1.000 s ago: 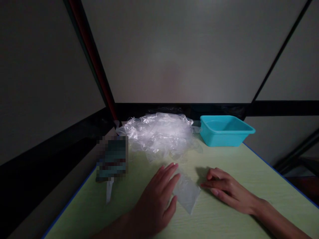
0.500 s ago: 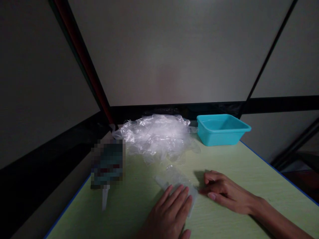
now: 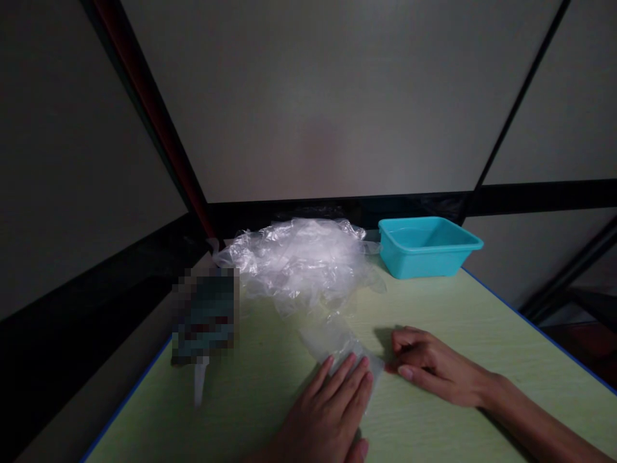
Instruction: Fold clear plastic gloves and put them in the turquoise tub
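My left hand [image 3: 332,405] lies flat, fingers stretched out, on a thin clear plastic piece [image 3: 332,333] that looks like a flattened disposable glove. Part of this plastic is hidden beneath the fingers. Just to the right, my right hand [image 3: 429,366] rests on the table with its fingers curled in. One of its fingertips is at the plastic's right corner; whether it presses on it I cannot tell. Beyond both hands sits a crumpled heap of clear plastic gloves [image 3: 308,263], with finger-like ends showing at its edges.
A turquoise plastic basin [image 3: 421,260] stands at the back right of the light green table [image 3: 457,308]. On the left is a pixelated dark green item [image 3: 207,321] with a pale strip [image 3: 200,382] sticking out. Wall panels [image 3: 328,103] rise behind the table.
The upper left part of the plastic under my left hand has shifted and spread a little. Both hands stay nearly in place; the whole view has moved slightly.
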`<action>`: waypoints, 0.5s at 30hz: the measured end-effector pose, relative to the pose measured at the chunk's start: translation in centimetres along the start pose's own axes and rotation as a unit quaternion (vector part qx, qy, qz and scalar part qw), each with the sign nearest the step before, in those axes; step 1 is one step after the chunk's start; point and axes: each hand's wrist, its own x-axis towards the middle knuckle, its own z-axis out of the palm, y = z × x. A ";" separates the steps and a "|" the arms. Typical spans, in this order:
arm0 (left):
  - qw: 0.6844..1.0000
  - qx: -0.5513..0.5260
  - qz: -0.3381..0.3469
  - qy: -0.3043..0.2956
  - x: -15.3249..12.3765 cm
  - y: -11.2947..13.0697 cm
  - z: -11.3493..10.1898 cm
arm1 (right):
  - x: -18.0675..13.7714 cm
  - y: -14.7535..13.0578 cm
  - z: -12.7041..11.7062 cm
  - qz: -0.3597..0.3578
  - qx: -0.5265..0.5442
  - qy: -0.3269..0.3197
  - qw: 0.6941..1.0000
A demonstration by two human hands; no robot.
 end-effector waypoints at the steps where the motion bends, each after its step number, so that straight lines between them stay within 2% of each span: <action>1: 1.000 -0.003 0.000 -0.007 0.1 0.1 -0.1 | 0.0 0.0 0.0 -0.001 0.003 0.000 1.000; 5: 1.000 -0.006 -0.001 -0.025 0.3 0.0 -0.1 | 0.0 0.1 -0.1 -0.005 0.035 0.011 0.999; 10: 1.000 -0.005 0.004 -0.002 0.1 -0.2 0.3 | -0.1 0.2 -0.2 -0.004 0.046 0.025 0.999; 15: 1.000 -0.018 0.004 -0.006 0.0 0.0 0.1 | -0.2 0.1 -0.3 -0.006 0.041 0.019 0.999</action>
